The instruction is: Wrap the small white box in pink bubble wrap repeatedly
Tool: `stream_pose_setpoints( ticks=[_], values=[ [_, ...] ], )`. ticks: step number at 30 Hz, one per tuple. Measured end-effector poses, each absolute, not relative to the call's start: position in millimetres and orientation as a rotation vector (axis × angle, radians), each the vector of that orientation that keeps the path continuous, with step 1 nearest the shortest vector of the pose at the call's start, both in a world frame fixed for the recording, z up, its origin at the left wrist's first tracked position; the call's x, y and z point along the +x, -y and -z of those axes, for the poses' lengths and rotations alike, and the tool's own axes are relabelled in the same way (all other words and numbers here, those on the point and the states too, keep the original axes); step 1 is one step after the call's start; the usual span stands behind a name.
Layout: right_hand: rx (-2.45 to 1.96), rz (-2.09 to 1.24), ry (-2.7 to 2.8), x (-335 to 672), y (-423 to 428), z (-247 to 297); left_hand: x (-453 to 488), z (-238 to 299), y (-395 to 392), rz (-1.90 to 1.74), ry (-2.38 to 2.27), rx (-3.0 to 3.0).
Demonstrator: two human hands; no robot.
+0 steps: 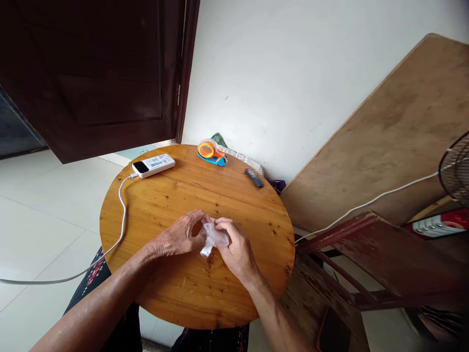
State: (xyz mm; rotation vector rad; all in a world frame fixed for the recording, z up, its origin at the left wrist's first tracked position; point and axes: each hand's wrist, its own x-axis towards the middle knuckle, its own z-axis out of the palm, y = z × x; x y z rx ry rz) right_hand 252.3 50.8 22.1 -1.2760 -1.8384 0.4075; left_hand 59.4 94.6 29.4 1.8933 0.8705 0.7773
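Observation:
Both hands meet over the middle of a round wooden table (176,205). Between them is a small crumpled piece of clear plastic (216,235), with a whitish end hanging down toward me. My left hand (186,232) pinches its left side between thumb and fingers. From the right, my right hand (236,247) grips the same plastic, fingers curled over its top. Whether something lies inside the plastic, I cannot tell.
A white power bank (156,166) with a cable (122,205) stands at the table's left. Along the back edge are a tape dispenser (210,151), a printed white strip (238,155) and a blurred dark object (254,178). A wooden chair (403,264) is at right.

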Motion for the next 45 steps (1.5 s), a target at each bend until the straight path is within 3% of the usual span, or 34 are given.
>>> stream_pose_setpoints(
  ticks=[5, 9, 24, 36, 45],
  values=[
    [-1.371, -1.032, 1.527, 263, -81, -22, 66, -30, -96, -0.706, -1.006, 1.817],
    [-1.365, -1.24, 1.416, 266, -96, -22, 71, -17, -100, -0.78, -0.99, 1.668],
    [-1.359, -0.954, 1.546, 254, -100, -21, 77, -5, -105, -0.895, -0.861, 1.256],
    [-1.346, -0.912, 1.373, 242, -102, -19, 76, -1, -106, -0.832, -0.969, 1.514],
    [-1.389, -0.753, 1.562, 240, -92, -21, 81, 1, -107, -0.824, -1.134, 1.655]
  ],
)
